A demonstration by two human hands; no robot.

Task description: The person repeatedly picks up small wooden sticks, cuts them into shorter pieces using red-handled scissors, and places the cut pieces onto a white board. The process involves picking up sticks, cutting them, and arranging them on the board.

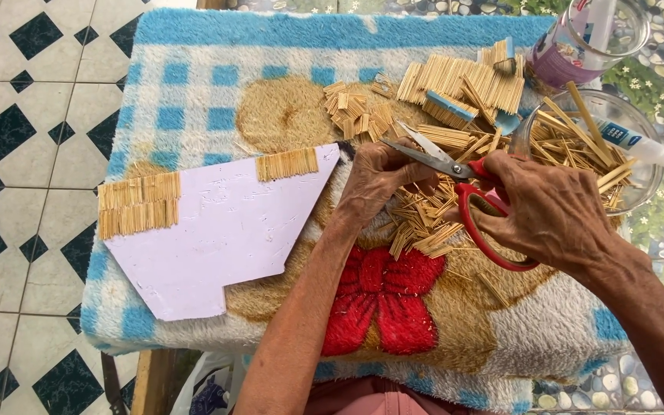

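Scissors [466, 196] with red handles sit in the right hand [551, 211], whose fingers pass through the loops and close round them; the wrist bends inward, and the forearm comes in from the lower right corner. The blades stand parted and point up and to the left, toward the left hand [378, 180]. That hand curls down, knuckles up, its fingertips pinched on thin sticks just beside the blade tips; what exactly it grips is partly hidden by its own fingers. Its forearm rises from the bottom edge, straight up to the scissors.

Taking the scissors as the landmark: one loose heap of cut toothpicks [424, 223] lies directly under and below them on the fleece blanket [194, 69]. One pale card cutout [224, 230] lies well to the left of the scissors, with two glued mats of sticks on it, a small one [287, 164] at its top edge and a larger one [138, 204] at its far left corner. Above the scissors lies one pile of short offcuts [356, 111] and, further right, a stack of stick mats [463, 84]. Right of the scissors stands one clear bowl [639, 192] of longer sticks, with one glue bottle [632, 142] lying across it. One clear jar [593, 34] stands above the bowl.
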